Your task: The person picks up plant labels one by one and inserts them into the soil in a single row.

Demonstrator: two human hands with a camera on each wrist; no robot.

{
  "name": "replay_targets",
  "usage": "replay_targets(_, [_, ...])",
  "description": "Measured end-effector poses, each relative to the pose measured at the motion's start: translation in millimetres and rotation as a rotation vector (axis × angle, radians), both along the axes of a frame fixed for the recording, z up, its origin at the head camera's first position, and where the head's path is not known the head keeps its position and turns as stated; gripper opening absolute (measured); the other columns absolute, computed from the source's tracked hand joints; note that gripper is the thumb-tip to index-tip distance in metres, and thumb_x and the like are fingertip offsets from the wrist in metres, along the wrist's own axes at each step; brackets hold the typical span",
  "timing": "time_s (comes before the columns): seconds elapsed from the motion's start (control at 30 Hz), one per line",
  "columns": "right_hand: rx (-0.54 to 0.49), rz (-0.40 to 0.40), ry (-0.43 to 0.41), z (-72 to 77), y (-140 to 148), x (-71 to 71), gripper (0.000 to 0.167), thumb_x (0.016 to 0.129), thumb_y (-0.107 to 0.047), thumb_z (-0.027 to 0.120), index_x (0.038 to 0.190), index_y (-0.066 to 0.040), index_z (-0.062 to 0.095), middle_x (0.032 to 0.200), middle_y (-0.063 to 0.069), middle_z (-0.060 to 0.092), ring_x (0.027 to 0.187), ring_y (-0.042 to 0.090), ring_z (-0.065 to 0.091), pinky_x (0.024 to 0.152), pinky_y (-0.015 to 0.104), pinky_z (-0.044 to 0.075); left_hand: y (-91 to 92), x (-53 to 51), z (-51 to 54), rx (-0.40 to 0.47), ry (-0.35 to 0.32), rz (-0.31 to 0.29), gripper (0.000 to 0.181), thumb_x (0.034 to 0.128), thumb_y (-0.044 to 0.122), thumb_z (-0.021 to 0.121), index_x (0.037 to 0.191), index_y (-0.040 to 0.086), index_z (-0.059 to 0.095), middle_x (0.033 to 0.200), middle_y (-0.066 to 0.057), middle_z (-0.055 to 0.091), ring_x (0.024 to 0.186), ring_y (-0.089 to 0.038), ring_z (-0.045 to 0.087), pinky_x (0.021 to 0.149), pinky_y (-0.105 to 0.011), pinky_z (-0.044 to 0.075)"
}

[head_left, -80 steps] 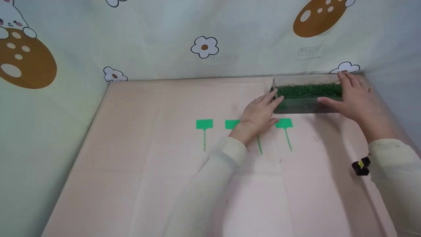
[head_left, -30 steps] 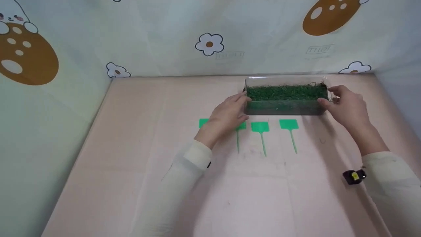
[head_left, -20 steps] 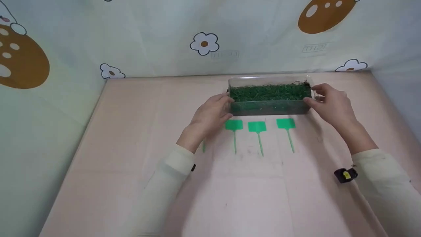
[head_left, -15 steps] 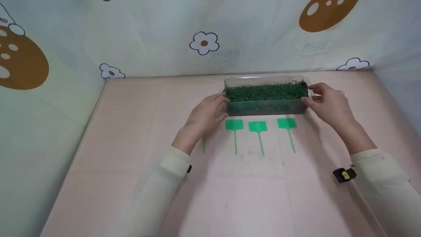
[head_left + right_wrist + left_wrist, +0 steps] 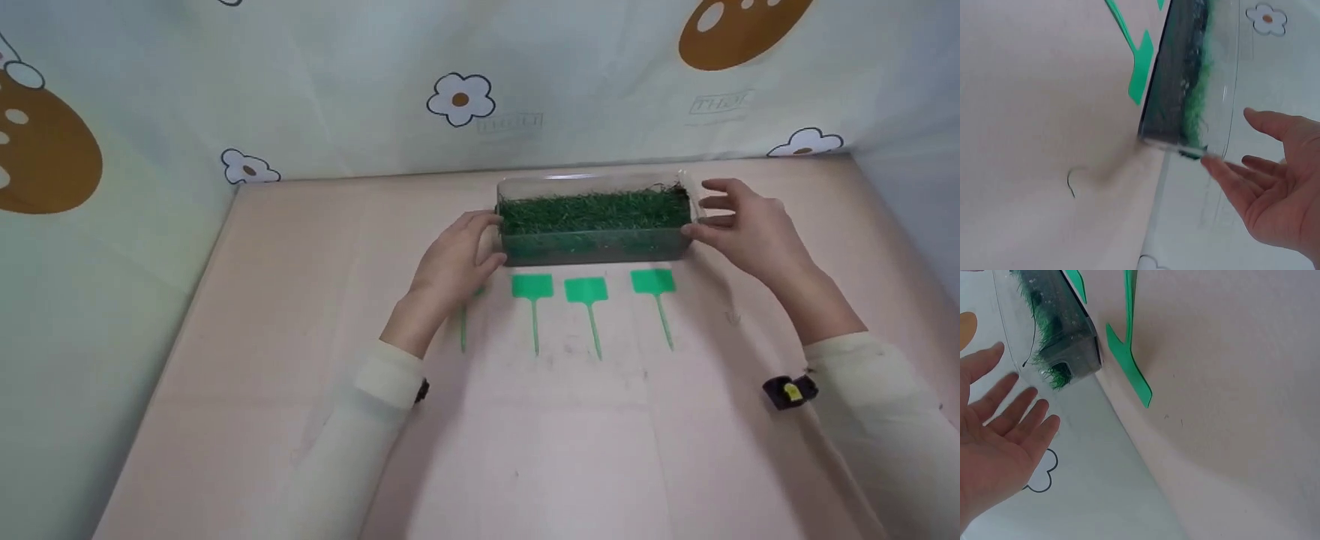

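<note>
A clear plastic box [image 5: 596, 246] with artificial grass [image 5: 592, 212] in it stands at the back of the table in the head view. At its left end is my left hand [image 5: 448, 264], fingers extended and apart; in the left wrist view the palm shows nothing in it. My right hand [image 5: 761, 236] hovers by the right end with fingers spread, a fingertip close to or touching the end wall. Green T-shaped plant labels lie in a row before the box: a left-middle label [image 5: 532, 286], a middle label [image 5: 586, 289] and a right label [image 5: 653, 281]. Another label [image 5: 463, 330] is partly hidden by my left hand.
The pinkish table [image 5: 570, 465] meets a pale patterned back wall [image 5: 360, 97] just behind the box. A small dark curved strand [image 5: 1069, 183] lies on the table to the right. A black device [image 5: 789, 392] sits at my right wrist.
The box has slid left from the back right corner to behind the labels, both hands moving with it. Lately the right hand's fingers have spread from the box's end.
</note>
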State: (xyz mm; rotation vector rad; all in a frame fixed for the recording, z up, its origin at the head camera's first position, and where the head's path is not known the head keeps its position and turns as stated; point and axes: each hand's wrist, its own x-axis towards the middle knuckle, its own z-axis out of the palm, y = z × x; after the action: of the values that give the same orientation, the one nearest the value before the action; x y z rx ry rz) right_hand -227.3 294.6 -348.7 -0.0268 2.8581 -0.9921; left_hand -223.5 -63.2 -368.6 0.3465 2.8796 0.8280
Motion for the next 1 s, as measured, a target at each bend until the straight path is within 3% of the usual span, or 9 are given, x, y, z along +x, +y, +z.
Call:
replay_targets(0.13, [0.009, 0.060, -0.033, 1.3, 7, -8.4, 0.075, 0.095, -0.028, 0.068, 0.155, -0.002, 0.031, 0.153, 0.025, 0.042, 0.137, 0.042, 0.048, 0.105, 0.058, 0.044, 7.4, -5.4, -1.1, 0.033, -0.035, 0.079, 0.060, 0.0981, 0.030, 0.065, 0.152, 0.017, 0.041, 0.154, -0.005, 0.047, 0.142, -0.024, 0.046, 0.115, -0.040, 0.041])
replay_targets(0.27, [0.038, 0.069, -0.022, -0.8, 6, -11.1, 0.066, 0.095, -0.023, 0.068, 0.150, 0.002, 0.039, 0.150, 0.026, 0.045, 0.135, 0.042, 0.049, 0.105, 0.056, 0.045, 12.8, -9.8, -0.7, 0.056, -0.042, 0.126, 0.055, 0.0984, 0.026, 0.065, 0.149, 0.013, 0.046, 0.143, -0.007, 0.059, 0.130, -0.023, 0.058, 0.105, -0.037, 0.050])
replay_targets(0.53, [0.035, 0.035, -0.003, -2.4, 1, -8.6, 0.061, 0.094, -0.021, 0.070, 0.146, 0.000, 0.047, 0.146, 0.023, 0.051, 0.131, 0.040, 0.055, 0.101, 0.054, 0.049, 7.2, -10.6, 0.2, 0.093, -0.012, 0.172, 0.045, 0.0988, 0.023, 0.064, 0.142, 0.015, 0.055, 0.134, -0.006, 0.067, 0.121, -0.018, 0.065, 0.097, -0.033, 0.055])
replay_targets(0.77, [0.029, 0.077, 0.017, -2.3, 1, -5.9, 0.061, 0.093, -0.024, 0.072, 0.144, 0.000, 0.050, 0.142, 0.023, 0.056, 0.127, 0.038, 0.058, 0.099, 0.051, 0.050, -2.8, -8.2, -1.3, 0.144, -0.020, 0.186, 0.044, 0.0978, 0.022, 0.065, 0.141, 0.017, 0.057, 0.132, -0.005, 0.068, 0.121, -0.018, 0.065, 0.098, -0.034, 0.054])
replay_targets(1.0, [0.016, 0.129, -0.016, 1.1, 5, -15.0, 0.070, 0.092, -0.029, 0.073, 0.147, 0.002, 0.044, 0.145, 0.025, 0.052, 0.132, 0.039, 0.054, 0.103, 0.050, 0.047, -2.2, -8.9, -3.6, 0.141, 0.004, 0.206, 0.042, 0.0972, 0.023, 0.066, 0.138, 0.016, 0.060, 0.129, -0.005, 0.070, 0.117, -0.017, 0.067, 0.096, -0.033, 0.055])
